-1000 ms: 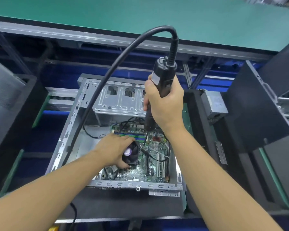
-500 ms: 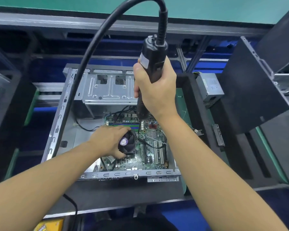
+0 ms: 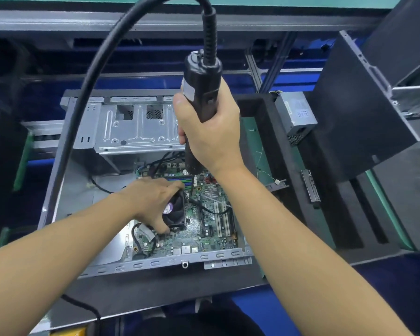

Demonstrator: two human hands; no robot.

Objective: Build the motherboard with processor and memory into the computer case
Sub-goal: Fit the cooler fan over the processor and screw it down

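Observation:
An open grey computer case [image 3: 83, 132] lies flat in front of me with the green motherboard [image 3: 204, 236] inside it. My left hand [image 3: 153, 202] holds the black processor fan [image 3: 175, 212] on the board, thumb at its near side. My right hand [image 3: 209, 132] grips a black electric screwdriver [image 3: 200, 88] upright, its tip down on the board near the memory sticks [image 3: 182, 184]. The tool's thick black cable [image 3: 92, 76] arcs up and over to the left.
A grey power supply [image 3: 295, 115] sits right of the case on black foam. A dark case panel [image 3: 357, 105] leans at the right. The silver drive cage [image 3: 136, 127] fills the case's far end. A green bench top [image 3: 325, 1] runs behind.
The view has shifted lower and closer to the case. My right hand and the screwdriver stay over the board's far edge; my left hand keeps its hold on the fan.

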